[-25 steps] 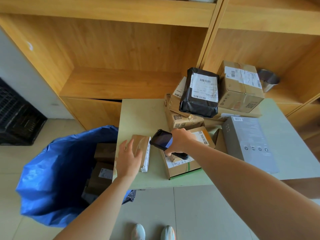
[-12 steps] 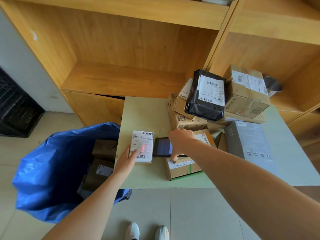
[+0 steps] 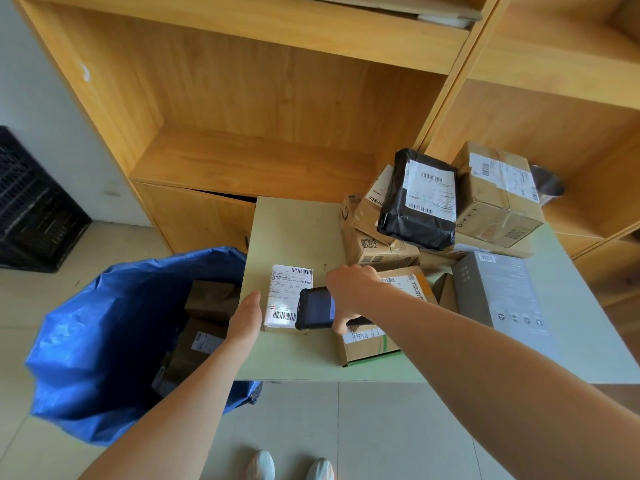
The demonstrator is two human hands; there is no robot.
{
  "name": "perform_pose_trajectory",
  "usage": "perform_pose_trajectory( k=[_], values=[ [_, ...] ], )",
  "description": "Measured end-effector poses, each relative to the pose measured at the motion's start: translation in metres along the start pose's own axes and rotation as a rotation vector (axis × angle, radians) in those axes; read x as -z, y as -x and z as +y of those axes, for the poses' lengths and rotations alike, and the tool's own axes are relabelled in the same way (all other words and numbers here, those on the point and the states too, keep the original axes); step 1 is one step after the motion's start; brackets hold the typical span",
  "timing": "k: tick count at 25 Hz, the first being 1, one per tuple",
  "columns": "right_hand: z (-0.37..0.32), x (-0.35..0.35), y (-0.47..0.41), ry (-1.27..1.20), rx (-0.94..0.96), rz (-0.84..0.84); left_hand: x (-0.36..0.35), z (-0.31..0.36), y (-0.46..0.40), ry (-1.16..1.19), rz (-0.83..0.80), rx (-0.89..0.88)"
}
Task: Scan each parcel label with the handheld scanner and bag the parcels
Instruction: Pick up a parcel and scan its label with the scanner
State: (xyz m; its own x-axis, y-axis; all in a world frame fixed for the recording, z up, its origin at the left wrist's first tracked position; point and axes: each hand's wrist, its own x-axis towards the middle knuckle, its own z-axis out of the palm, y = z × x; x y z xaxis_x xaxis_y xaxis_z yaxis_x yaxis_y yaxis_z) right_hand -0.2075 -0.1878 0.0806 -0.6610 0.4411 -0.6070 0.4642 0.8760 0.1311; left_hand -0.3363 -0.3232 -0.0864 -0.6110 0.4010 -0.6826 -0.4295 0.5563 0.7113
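A small parcel (image 3: 286, 296) lies label-up near the left edge of the pale green table (image 3: 294, 226). My left hand (image 3: 246, 317) rests against its left side with straight fingers. My right hand (image 3: 349, 289) grips the black handheld scanner (image 3: 315, 308), held just over the parcel's right edge; a faint reddish glow shows on the label. A flat brown box (image 3: 374, 341) lies under my right wrist. An open blue bag (image 3: 104, 341) stands left of the table with several brown parcels (image 3: 204, 327) inside.
At the table's back right is a pile of cardboard boxes (image 3: 498, 199) with a black poly mailer (image 3: 419, 202) on top, and a grey box (image 3: 502, 292) lies at the right. Wooden shelving (image 3: 263, 98) rises behind. A black crate (image 3: 31, 209) sits on the floor at left.
The small parcel was turned label-up, and my left hand went from on top of it to its left side. My right hand brought the scanner closer over the label.
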Motion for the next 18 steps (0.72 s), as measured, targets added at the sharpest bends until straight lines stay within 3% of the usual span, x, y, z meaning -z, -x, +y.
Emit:
perform_pose_trajectory(
  k=[5,12,18],
  values=[
    [-0.006,0.007,0.001,0.021,-0.051,0.018,0.008,0.000,-0.004,0.018,-0.003,0.028],
    [0.007,0.035,0.006,0.011,-0.268,0.185,0.021,0.006,-0.008,-0.061,-0.033,0.034],
    [0.010,0.039,0.009,0.083,-0.336,0.165,0.025,0.010,-0.016,-0.127,-0.076,-0.031]
  ],
)
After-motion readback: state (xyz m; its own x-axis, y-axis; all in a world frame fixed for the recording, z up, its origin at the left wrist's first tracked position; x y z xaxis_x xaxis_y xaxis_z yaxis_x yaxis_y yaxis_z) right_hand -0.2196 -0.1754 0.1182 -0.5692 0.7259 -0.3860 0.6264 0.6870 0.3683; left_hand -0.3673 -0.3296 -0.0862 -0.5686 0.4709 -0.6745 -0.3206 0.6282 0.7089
